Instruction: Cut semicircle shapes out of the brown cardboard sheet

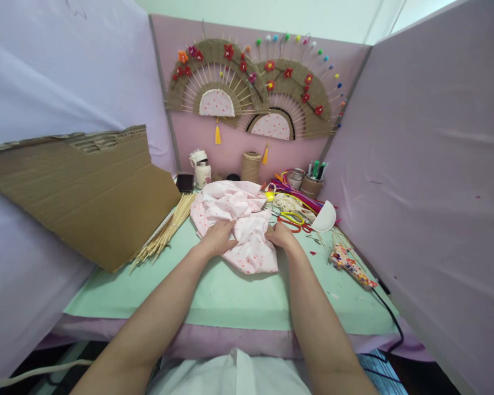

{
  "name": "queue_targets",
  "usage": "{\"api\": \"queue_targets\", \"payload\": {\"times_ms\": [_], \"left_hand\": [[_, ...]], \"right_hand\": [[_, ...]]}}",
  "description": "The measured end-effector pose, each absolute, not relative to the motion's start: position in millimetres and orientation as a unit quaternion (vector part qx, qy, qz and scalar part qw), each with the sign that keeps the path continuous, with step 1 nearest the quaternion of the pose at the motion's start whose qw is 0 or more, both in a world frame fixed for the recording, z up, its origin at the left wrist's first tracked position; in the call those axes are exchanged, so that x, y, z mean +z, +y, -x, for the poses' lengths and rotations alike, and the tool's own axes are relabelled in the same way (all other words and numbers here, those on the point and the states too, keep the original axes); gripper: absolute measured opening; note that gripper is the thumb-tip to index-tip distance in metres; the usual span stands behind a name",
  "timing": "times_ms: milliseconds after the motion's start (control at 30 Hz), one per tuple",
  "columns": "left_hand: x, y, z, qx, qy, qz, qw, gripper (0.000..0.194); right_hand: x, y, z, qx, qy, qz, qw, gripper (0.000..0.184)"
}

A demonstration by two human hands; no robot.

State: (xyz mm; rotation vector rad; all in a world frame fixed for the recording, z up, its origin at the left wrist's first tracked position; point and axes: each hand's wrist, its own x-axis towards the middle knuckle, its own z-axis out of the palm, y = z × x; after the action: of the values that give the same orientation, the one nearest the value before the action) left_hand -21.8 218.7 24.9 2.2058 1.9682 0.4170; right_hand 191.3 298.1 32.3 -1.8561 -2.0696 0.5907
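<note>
A crumpled piece of pale pink fabric (251, 241) with small red spots lies bunched on the mint-green table cover (230, 307). My left hand (219, 238) grips its left side, thumb and fingers closing on the folds. At the right edge, my right hand (280, 235) pinches the same fabric, with its fingertips partly hidden. Just beyond my right hand lie yellow-handled scissors (292, 218) and red-handled scissors (288, 225). A white half-circle piece (324, 217) rests farther right.
Bamboo sticks (164, 230) and a large cardboard sheet (86, 197) stand left. A flower-patterned glue gun (352, 266) with a black cord lies right. Behind are a twine spool (251, 167), a bottle (202, 171) and a pen holder (313, 185). Decorated fans (218, 49) hang on the back panel.
</note>
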Motion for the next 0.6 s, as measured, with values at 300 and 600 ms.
{"api": "queue_targets", "payload": {"times_ms": [300,600], "left_hand": [[29,216,26,0.176,0.663,-0.721,0.092,0.067],[36,215,55,0.180,0.752,-0.632,0.050,0.038]], "right_hand": [[53,288,-224,0.043,-0.540,0.772,0.332,0.060],[37,291,-198,0.145,-0.696,0.687,0.149,0.050]]}}
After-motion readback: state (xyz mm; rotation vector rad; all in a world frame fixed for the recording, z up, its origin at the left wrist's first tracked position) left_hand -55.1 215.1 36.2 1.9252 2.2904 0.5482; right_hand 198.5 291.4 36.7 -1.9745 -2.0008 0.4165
